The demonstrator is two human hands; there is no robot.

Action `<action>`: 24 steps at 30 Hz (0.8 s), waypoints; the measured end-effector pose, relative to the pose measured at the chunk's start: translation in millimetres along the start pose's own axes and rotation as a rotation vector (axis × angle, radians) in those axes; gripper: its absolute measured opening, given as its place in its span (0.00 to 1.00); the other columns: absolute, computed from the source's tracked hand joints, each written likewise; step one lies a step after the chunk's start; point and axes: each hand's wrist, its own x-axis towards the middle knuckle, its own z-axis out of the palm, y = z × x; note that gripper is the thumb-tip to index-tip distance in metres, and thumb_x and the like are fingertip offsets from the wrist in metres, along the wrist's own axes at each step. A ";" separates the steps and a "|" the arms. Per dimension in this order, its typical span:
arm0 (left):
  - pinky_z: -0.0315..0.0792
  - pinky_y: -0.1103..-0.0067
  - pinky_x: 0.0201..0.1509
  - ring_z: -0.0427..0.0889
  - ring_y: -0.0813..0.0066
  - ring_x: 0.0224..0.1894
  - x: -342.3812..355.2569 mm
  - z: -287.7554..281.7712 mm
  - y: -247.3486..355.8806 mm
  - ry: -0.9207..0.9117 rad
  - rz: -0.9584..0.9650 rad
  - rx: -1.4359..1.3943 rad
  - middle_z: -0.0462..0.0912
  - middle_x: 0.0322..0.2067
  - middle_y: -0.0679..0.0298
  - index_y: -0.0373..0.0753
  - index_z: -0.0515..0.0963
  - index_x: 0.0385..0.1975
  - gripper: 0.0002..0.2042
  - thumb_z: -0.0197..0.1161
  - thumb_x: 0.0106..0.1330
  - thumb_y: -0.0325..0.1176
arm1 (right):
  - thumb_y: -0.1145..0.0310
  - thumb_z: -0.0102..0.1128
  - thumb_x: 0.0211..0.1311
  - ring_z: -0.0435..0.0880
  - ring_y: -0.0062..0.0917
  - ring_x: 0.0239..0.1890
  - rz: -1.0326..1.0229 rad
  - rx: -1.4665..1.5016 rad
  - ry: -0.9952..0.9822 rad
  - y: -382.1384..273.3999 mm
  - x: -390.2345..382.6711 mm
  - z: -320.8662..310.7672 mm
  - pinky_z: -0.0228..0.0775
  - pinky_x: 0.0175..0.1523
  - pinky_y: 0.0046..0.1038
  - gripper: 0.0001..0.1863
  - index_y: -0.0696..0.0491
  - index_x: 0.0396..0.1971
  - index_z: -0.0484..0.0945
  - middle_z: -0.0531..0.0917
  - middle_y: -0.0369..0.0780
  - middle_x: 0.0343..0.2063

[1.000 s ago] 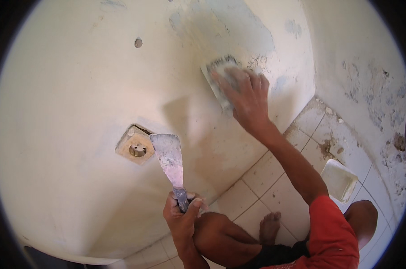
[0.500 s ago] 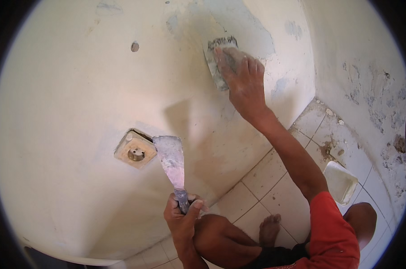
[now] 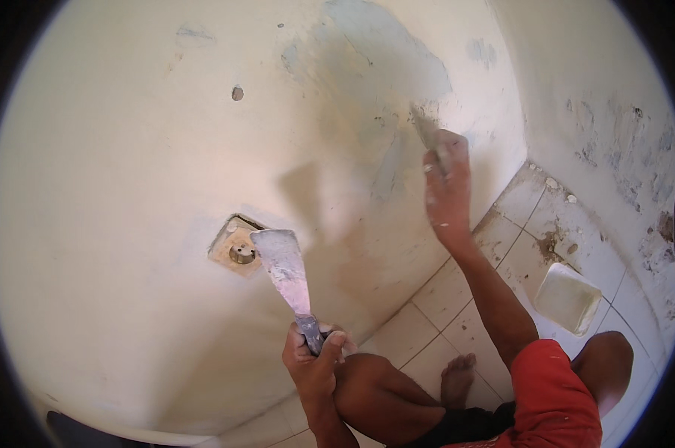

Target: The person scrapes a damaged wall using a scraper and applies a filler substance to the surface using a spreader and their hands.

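Note:
My left hand [image 3: 315, 355] is closed around the dark handle of a putty knife [image 3: 283, 265], blade up, smeared with pale filler. In the view its blade overlaps the edge of a wall socket [image 3: 238, 246]. My right hand [image 3: 449, 183], slightly blurred, grips a flat filling blade [image 3: 425, 127], seen almost edge-on and tilted at the wall [image 3: 128, 187]; whether it touches the wall I cannot tell. Up and to the left of that hand lies a grey-blue filler patch [image 3: 382, 52] on the cream wall.
A small round hole [image 3: 237, 93] sits in the wall. On the right, a white plastic tub [image 3: 569, 299] stands on the dirty tiled floor [image 3: 449, 313], beside my bent knee. The adjoining wall [image 3: 613, 157] is flaking and stained. A dark object [image 3: 91, 433] shows at the lower left.
My right hand has moved down and to the right, turning the blade from nearly flat against the wall to edge-on. The left hand keeps the putty knife, shifting slightly in view.

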 end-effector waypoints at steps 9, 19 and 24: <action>0.75 0.79 0.29 0.81 0.75 0.24 -31.2 -11.9 -16.1 -0.042 -0.071 0.567 0.82 0.24 0.59 0.32 0.76 0.34 0.10 0.70 0.57 0.27 | 0.68 0.60 0.63 0.79 0.22 0.40 0.959 1.061 0.226 16.7 1.6 -61.7 0.70 0.40 0.28 0.13 0.52 0.47 0.75 0.81 0.34 0.40; 0.74 0.62 0.38 0.81 0.47 0.32 61.5 120.3 -32.6 -0.683 -0.197 0.944 0.81 0.26 0.51 0.37 0.77 0.44 0.18 0.60 0.64 0.45 | 0.64 0.58 0.63 0.81 0.24 0.34 1.017 0.921 0.254 5.5 70.4 -104.4 0.68 0.30 0.26 0.14 0.53 0.45 0.76 0.83 0.36 0.38; 0.74 0.59 0.36 0.82 0.47 0.32 72.5 140.7 0.1 -0.933 -0.205 1.075 0.80 0.25 0.49 0.36 0.72 0.40 0.16 0.55 0.68 0.46 | 0.65 0.60 0.62 0.81 0.24 0.32 1.120 0.891 0.246 -34.5 97.7 -97.0 0.66 0.26 0.25 0.15 0.54 0.46 0.76 0.83 0.38 0.37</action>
